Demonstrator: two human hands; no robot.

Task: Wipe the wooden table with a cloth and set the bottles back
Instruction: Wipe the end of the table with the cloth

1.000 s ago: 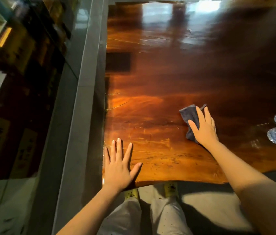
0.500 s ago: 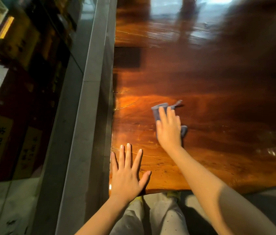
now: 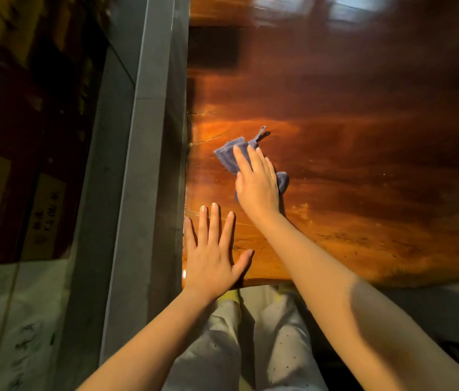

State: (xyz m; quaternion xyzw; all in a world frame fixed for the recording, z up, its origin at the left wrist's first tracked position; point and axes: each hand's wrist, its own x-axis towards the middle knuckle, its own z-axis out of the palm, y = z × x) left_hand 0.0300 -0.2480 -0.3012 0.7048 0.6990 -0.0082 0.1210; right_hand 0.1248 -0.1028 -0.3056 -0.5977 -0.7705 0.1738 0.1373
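Note:
A glossy reddish-brown wooden table (image 3: pixel 363 142) fills the right and middle of the head view. A small blue-grey cloth (image 3: pixel 229 153) with a hanging loop lies on it near the left edge. My right hand (image 3: pixel 256 184) presses flat on the cloth, fingers pointing away from me. My left hand (image 3: pixel 211 255) rests flat and spread on the table's near left corner, holding nothing. No bottles are in view.
A grey metal frame (image 3: pixel 138 165) runs along the table's left edge, with dark glass (image 3: pixel 39 136) and yellow signs behind it. The table's near edge (image 3: pixel 335 280) is just in front of my legs, in light trousers.
My right hand has slid the cloth leftward across the table toward its left edge. The view shifted left, so the bottles at the right have left the frame. My left hand stayed planted.

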